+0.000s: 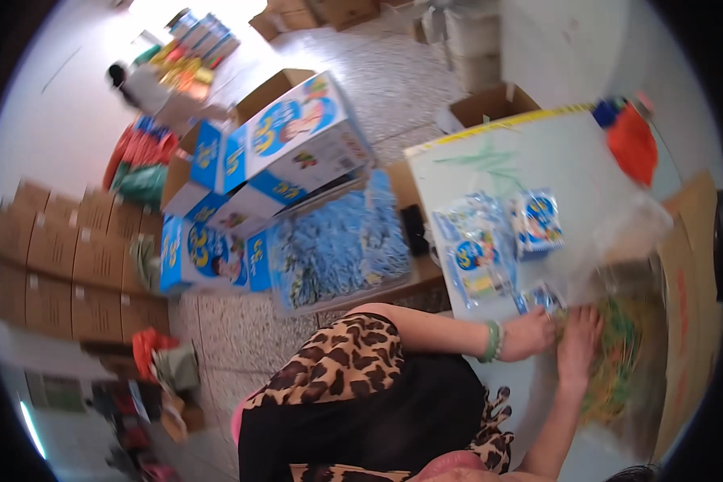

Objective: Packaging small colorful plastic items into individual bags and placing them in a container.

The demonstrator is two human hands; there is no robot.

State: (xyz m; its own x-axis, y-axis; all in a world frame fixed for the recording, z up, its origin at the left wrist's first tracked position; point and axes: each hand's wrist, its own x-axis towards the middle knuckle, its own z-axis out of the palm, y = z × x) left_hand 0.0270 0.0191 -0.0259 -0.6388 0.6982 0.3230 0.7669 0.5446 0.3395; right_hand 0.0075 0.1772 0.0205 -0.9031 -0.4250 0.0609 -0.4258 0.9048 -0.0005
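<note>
At the right end of the white table, my left hand (528,334), below a green bracelet, has its fingers bent together. Its fingertips are by a small blue-and-white packet (541,297); what they grip, if anything, is too small to make out. Close beside it, my right hand (580,331) reaches with its fingers stretched out at the edge of an open carton. In that carton, inside clear plastic, lies a heap of thin green and yellow strands (618,349). Beyond my left hand lie clear-and-blue plastic packets (475,257) and a filled blue-and-white packet (537,221).
A clear tub (341,249) full of blue strip-like pieces stands left of the white table (466,165). Blue-and-white cartons (297,128) rise behind it. A red cloth (633,145) lies at the table's far corner. Brown cartons (52,265) are stacked left; another person (145,88) is far left.
</note>
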